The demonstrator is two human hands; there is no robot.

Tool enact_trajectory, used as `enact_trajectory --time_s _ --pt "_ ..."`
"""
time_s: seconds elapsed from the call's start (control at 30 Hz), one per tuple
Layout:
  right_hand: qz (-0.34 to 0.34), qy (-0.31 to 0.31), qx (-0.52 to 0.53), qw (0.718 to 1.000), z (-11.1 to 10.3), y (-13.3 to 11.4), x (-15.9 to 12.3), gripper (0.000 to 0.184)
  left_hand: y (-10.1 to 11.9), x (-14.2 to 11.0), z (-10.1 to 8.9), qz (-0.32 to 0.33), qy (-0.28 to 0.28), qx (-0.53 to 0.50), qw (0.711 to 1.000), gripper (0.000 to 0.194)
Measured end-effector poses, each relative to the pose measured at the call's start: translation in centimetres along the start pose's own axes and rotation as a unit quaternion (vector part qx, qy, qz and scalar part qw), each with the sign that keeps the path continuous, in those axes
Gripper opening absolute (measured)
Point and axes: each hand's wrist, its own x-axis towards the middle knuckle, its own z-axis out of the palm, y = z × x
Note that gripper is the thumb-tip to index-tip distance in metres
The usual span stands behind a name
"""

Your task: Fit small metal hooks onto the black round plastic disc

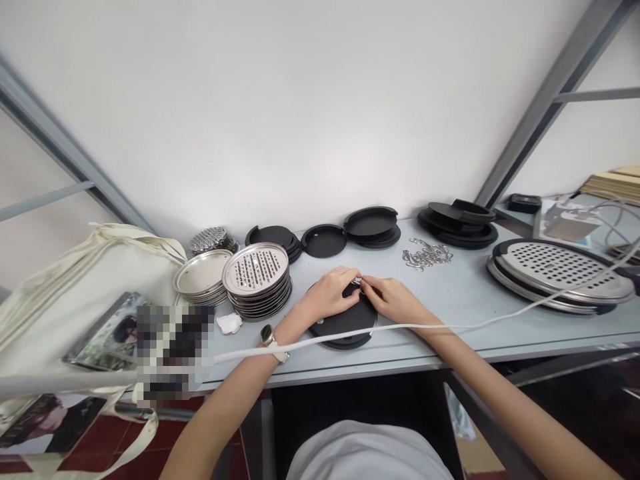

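Note:
A round black disc (345, 328) with a notched rim lies near the table's front edge, beneath both hands. My left hand (330, 293) is closed at the disc's far edge, its thumb and fingers around a small shiny metal piece (357, 281). From the other side, my right hand (395, 298) pinches at the same piece with thumb and forefinger. The piece's exact shape is mostly hidden by the fingers. Behind my right hand, a loose pile of small silvery metal hooks or rings (427, 254) rests on the table.
Left stand stacked perforated metal graters (255, 267) and plain metal discs (203, 273). More black discs (373, 227) line the wall. Large perforated plates (560, 270) sit right. A white cable (480, 325) crosses above the forearms. A cream bag (120, 267) hangs at left.

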Motion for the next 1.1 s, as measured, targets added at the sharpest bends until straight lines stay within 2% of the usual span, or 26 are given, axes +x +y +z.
enact_trajectory --time_s 0.7,1.1 --pt "0.001 -0.006 0.015 1.000 0.13 0.16 0.00 0.033 -0.36 -0.07 0.43 0.015 0.025 -0.007 1.000 0.019" --pt "0.009 -0.012 -0.049 0.999 0.47 0.58 -0.02 0.028 0.02 -0.17 0.27 0.011 0.026 0.056 0.998 0.022"
